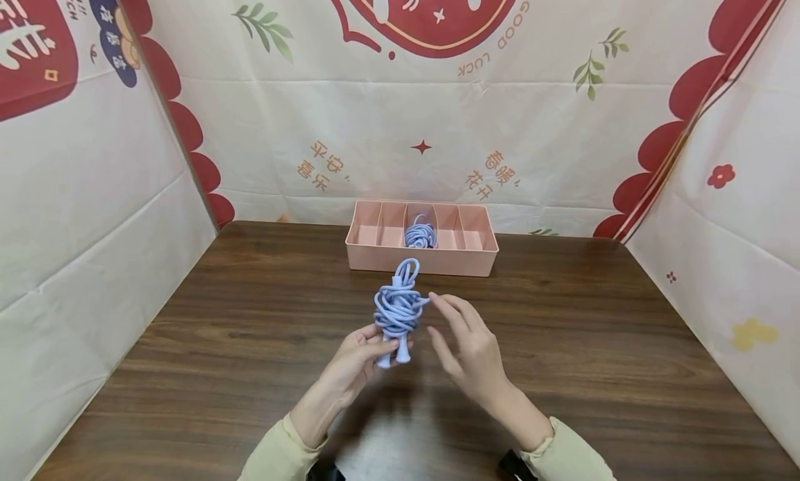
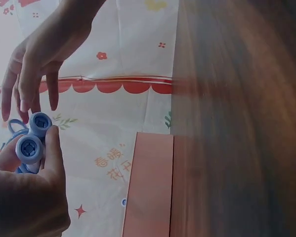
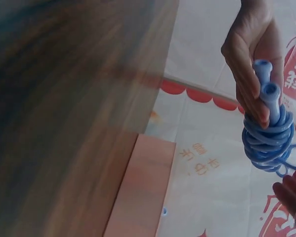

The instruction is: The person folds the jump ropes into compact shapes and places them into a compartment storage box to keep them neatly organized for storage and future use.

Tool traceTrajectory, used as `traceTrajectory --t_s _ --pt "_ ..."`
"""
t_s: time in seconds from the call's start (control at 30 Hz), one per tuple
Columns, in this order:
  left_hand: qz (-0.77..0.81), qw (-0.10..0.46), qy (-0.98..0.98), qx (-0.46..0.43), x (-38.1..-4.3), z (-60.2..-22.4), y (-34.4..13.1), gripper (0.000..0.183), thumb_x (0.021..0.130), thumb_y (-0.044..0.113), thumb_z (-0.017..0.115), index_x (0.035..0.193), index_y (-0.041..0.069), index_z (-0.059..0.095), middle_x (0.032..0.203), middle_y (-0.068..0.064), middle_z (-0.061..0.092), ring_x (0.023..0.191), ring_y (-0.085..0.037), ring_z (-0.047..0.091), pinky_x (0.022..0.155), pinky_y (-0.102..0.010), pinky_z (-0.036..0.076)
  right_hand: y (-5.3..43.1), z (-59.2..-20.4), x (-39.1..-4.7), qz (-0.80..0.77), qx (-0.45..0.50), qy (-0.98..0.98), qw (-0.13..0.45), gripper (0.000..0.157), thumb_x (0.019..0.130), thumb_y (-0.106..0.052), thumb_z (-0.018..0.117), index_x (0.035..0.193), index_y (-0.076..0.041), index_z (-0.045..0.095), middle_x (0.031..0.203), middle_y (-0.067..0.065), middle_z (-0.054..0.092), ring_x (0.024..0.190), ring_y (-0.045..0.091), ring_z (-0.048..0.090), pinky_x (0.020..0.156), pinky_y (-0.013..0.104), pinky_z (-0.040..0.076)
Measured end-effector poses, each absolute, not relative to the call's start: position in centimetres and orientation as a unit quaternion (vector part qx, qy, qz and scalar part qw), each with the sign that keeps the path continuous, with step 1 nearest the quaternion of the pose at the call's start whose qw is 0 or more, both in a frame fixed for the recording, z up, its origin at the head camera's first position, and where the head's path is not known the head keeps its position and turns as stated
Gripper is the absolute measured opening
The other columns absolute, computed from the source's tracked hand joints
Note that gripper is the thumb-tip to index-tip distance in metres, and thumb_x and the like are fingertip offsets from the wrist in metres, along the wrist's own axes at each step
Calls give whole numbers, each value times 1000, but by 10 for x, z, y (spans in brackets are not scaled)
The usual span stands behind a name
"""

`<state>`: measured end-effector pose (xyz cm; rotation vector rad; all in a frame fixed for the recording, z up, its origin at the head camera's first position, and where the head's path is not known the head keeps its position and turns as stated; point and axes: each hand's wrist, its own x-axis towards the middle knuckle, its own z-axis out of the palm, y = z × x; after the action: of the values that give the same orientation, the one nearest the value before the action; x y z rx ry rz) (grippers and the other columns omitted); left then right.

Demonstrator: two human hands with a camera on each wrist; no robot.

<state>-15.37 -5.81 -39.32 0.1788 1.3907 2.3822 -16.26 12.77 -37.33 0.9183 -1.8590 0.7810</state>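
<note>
A light-blue jump rope (image 1: 398, 311), its cord wound in a bundle round its two handles, is held up over the table. My left hand (image 1: 351, 363) grips it by the handles, whose flared ends (image 2: 29, 149) face the camera in the left wrist view. From the bundle's far end sticks up a loop of cord. My right hand (image 1: 471, 346) is at the right side of the bundle, fingers extended and thumb apart. One fingertip is right at a small strand that juts out from the winding. The right wrist view shows the wound cord (image 3: 269, 138) beside those fingers.
A pink box (image 1: 421, 261) with several compartments stands at the back of the dark wooden table (image 1: 250, 328). In its middle compartment lies another coiled blue cord (image 1: 421, 235). Printed white cloth (image 1: 375, 120) hangs round the back and both sides.
</note>
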Motion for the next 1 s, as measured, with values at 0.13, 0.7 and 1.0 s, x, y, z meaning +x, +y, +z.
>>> traceTrajectory --t_s 0.13,0.7,1.0 --pt "842 173 507 57 -169 -392 -52 34 86 -6 49 118 -14 42 87 -3 66 84 -11 63 69 -21 49 136 -381 -162 318 337 -779 422 42 94 -27 45 122 4 52 109 15 56 97 25 55 80 31 44" --pt "764 95 638 -10 -242 -376 -14 32 80 1 65 108 -11 56 96 -18 66 70 -10 61 66 -25 52 179 -398 -164 223 293 -871 325 63 93 -46 37 138 -3 34 143 19 30 128 37 30 106 41 22" --pt "702 82 707 -24 -273 -363 6 33 78 10 70 105 -7 62 97 -13 64 74 -12 61 70 -27 52 194 -403 -162 176 251 -910 278 67 91 -50 41 142 -8 28 147 17 22 132 36 23 101 57 21"
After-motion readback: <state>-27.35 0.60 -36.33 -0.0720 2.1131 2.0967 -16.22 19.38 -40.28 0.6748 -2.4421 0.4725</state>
